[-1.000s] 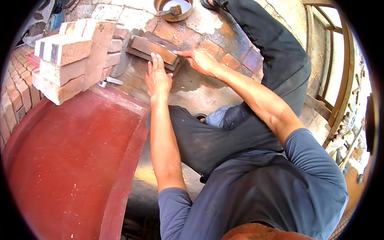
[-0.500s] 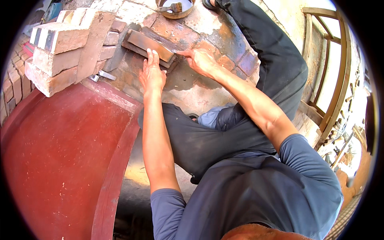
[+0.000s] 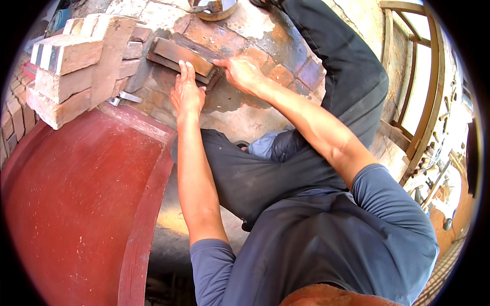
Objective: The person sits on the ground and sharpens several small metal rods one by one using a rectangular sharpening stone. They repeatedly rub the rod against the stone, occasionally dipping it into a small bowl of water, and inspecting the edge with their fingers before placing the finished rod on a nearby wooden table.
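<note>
A brown rectangular block (image 3: 184, 55), wet-looking and brick-like, lies slantwise on a darker slab (image 3: 164, 62) on the paved ground. My left hand (image 3: 188, 96) reaches it from the near side, its fingers stretched out and the fingertips resting on the block's near edge. At the block's right end is my right hand (image 3: 244, 75). The index finger points to that end and the other fingers are curled in. Whatever the right hand may be holding is too small or hidden to make out.
Stacked pale bricks (image 3: 66, 81) stand at the left, above a red panel (image 3: 87, 204). Beyond the block sits a bowl (image 3: 224, 14) of liquid with a brush (image 3: 208, 7) across it. A wooden frame (image 3: 434, 86) stands at the right. Wet patches darken the ground.
The whole view has shifted slightly, so most things appear further left and higher. Both hands stay at the block with nearly the same grip and place.
</note>
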Tool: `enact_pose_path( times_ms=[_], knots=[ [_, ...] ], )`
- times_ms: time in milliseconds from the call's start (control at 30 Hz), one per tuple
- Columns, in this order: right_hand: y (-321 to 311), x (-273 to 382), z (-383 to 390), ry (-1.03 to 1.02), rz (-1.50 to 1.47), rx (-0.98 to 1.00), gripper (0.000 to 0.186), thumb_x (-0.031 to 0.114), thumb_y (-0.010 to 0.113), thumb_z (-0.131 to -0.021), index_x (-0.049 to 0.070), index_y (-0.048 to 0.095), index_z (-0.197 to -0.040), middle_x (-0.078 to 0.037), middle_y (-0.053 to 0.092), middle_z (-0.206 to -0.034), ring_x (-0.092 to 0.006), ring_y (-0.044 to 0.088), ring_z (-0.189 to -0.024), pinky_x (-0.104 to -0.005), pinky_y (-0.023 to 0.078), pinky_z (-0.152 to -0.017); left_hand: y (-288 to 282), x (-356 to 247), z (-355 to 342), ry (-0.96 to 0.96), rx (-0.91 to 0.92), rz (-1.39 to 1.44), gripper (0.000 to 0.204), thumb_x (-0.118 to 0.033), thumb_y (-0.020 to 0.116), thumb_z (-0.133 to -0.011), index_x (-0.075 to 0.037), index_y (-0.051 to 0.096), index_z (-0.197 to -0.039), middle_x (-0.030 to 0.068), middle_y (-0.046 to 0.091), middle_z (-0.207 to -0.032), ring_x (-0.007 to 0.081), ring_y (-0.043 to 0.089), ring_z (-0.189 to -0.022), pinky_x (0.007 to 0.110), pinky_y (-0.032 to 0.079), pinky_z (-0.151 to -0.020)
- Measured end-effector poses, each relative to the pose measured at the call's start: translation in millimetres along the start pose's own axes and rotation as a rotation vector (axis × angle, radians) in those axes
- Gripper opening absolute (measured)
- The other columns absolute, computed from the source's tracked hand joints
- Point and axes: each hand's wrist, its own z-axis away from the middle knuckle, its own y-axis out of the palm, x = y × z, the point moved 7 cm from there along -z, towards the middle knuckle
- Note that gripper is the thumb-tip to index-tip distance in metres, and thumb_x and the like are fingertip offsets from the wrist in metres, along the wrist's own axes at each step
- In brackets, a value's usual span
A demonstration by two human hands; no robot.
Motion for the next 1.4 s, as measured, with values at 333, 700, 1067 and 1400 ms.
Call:
enact_pose_path(
  times_ms=[333, 700, 1067, 1400],
  knots=[
    [0, -2, 12, 0.095, -0.018, 0.050, 0.044, 0.007, 0.051, -0.091, 0.010, 0.076, -0.127, -0.024, 0.075, -0.108, -0.0404, 0.072, -0.109, -0.0491, 0.056, -0.098, 6, 6, 0, 0.005, -0.019, 0.007, 0.092, -0.017, 0.084, -0.086, -0.019, 0.035, -0.164, 0.0059, 0.025, -0.175, 0.0316, 0.047, -0.148, 0.044, 0.047, -0.115],
    [4, -4, 16, 0.031, 0.056, 0.047, 0.052, 0.007, 0.052, -0.090, 0.017, 0.071, -0.137, -0.023, 0.076, -0.100, -0.0401, 0.074, -0.096, -0.0499, 0.059, -0.088, 4, 1, 4, 0.006, -0.008, -0.004, 0.090, -0.019, 0.083, -0.087, -0.017, 0.036, -0.163, 0.0055, 0.028, -0.174, 0.0311, 0.047, -0.148, 0.044, 0.048, -0.114],
    [0, -3, -8, -0.087, 0.058, -0.063, 0.052, 0.008, 0.053, -0.088, 0.019, 0.072, -0.136, -0.023, 0.076, -0.096, -0.0395, 0.075, -0.093, -0.0506, 0.059, -0.084, 1, 2, -4, 0.012, -0.043, 0.033, 0.090, -0.019, 0.085, -0.084, -0.015, 0.038, -0.162, 0.0064, 0.030, -0.172, 0.0309, 0.049, -0.146, 0.046, 0.048, -0.114],
    [3, -8, -2, -0.007, 0.072, 0.034, 0.055, 0.008, 0.053, -0.088, 0.022, 0.071, -0.137, -0.020, 0.077, -0.098, -0.0371, 0.075, -0.095, -0.0499, 0.059, -0.084, 5, 3, 0, 0.018, -0.066, 0.033, 0.087, -0.018, 0.084, -0.085, -0.015, 0.040, -0.160, 0.0086, 0.033, -0.171, 0.0347, 0.051, -0.143, 0.049, 0.048, -0.112]
  ],
)
